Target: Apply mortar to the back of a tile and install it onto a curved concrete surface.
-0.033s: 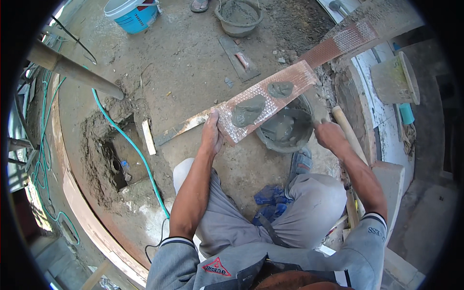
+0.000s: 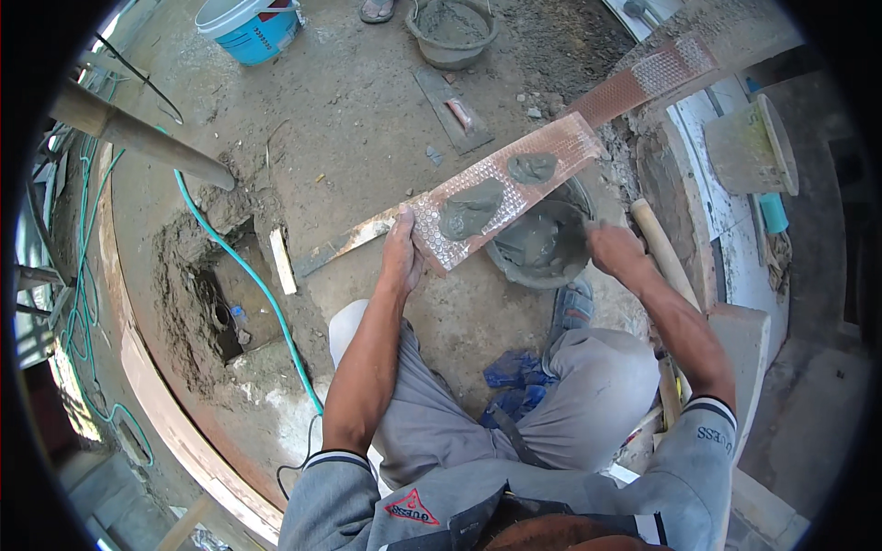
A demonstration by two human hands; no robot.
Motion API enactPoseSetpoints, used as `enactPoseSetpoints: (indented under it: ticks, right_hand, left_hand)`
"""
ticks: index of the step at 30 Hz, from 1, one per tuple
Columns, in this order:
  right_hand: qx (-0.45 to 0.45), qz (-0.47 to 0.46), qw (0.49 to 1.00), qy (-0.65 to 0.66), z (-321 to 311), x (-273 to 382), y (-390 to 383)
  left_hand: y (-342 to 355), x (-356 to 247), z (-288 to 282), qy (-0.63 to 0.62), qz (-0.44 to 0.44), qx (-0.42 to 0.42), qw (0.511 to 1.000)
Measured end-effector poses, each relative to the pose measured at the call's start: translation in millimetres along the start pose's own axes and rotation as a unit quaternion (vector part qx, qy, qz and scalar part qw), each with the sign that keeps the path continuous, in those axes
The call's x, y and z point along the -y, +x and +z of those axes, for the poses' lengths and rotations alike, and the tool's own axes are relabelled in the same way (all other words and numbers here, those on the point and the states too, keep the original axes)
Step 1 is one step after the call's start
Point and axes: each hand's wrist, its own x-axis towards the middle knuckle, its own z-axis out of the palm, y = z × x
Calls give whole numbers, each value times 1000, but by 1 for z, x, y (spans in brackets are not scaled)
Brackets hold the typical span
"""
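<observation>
My left hand [image 2: 401, 253] grips the near left end of a long, reddish-brown tile strip [image 2: 571, 142], its textured back facing up. Two wet grey mortar lumps [image 2: 471, 209] lie on that back, a large one near my left hand and a smaller one farther along. Under the strip's right side stands a round bucket [image 2: 508, 275] with grey mortar [image 2: 542, 241] inside, partly covered by the strip. At the bucket's right rim, my right hand [image 2: 617, 250] is closed around a trowel; its handle is hidden by my fingers and its blade is barely discernible.
A second mortar bucket [image 2: 450, 62] and a blue-and-white pail [image 2: 246, 41] stand farther away. A flat float [image 2: 452, 112] lies beyond the strip. To the left are a dug hole [image 2: 243, 303], a green hose [image 2: 246, 262] and a slanting pole [image 2: 147, 136]. A wooden rod [image 2: 663, 250] leans at right.
My right hand has shifted slightly left and up toward the bucket, and the trowel blade shows less than before. My left hand and the tile strip stay in place.
</observation>
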Motion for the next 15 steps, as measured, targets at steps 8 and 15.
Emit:
enactPoseSetpoints:
  ticks: [8,15]
  right_hand:
    - [69,-70,995,29,23,0,38]
    - [118,-107,987,27,23,11,30]
  left_hand:
    - [-6,-7,6,24,6,2,1000]
    - [-3,-4,3,18,17,3,1000]
